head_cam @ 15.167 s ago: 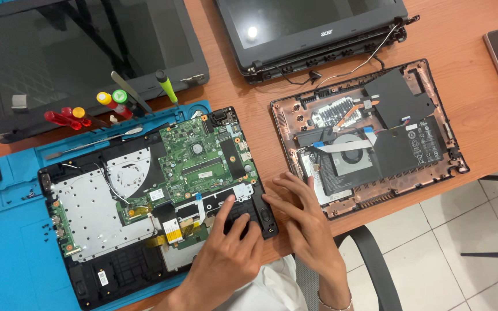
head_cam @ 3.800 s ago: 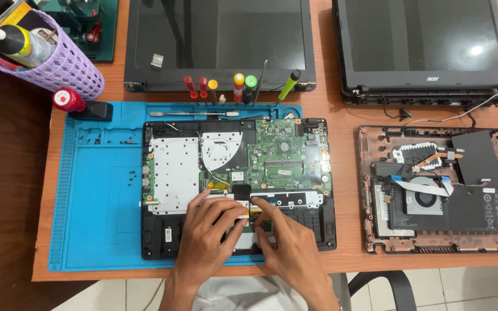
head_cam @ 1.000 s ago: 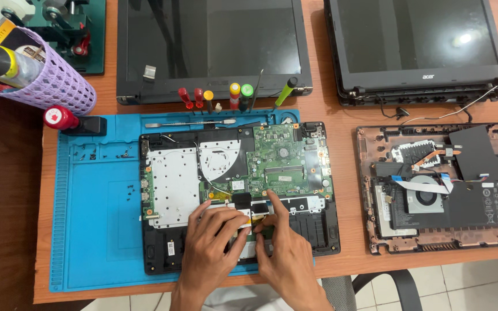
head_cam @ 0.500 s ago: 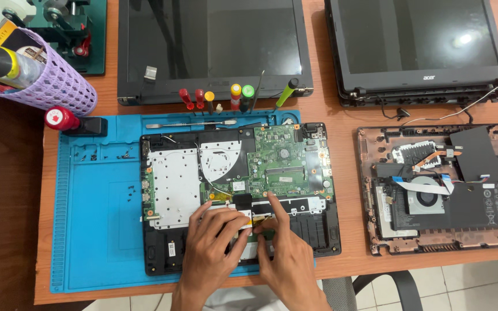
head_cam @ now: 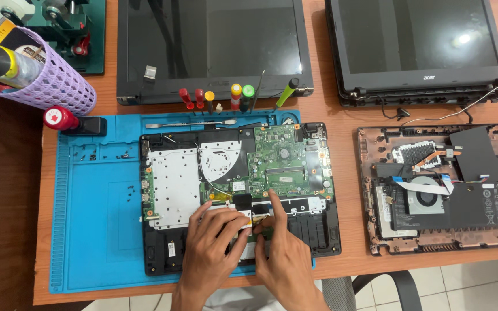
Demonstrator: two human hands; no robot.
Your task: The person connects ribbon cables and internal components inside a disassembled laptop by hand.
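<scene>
Orange wooden desk (head_cam: 341,115), blue silicone repair mat (head_cam: 96,230), opened black laptop base (head_cam: 237,196) lying crosswise, left hand (head_cam: 211,242) and right hand (head_cam: 280,253) side by side, fingers pressing its lower middle.

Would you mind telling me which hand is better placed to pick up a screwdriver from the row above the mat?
Probably right: the right hand lies slightly nearer the screwdrivers.

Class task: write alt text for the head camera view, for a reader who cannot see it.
Two bare hands, left hand and right hand, press on the lower middle of an opened laptop base with its green circuit board exposed, lying on a blue work mat. A second opened laptop base lies to its right, with two detached screens above.
</scene>
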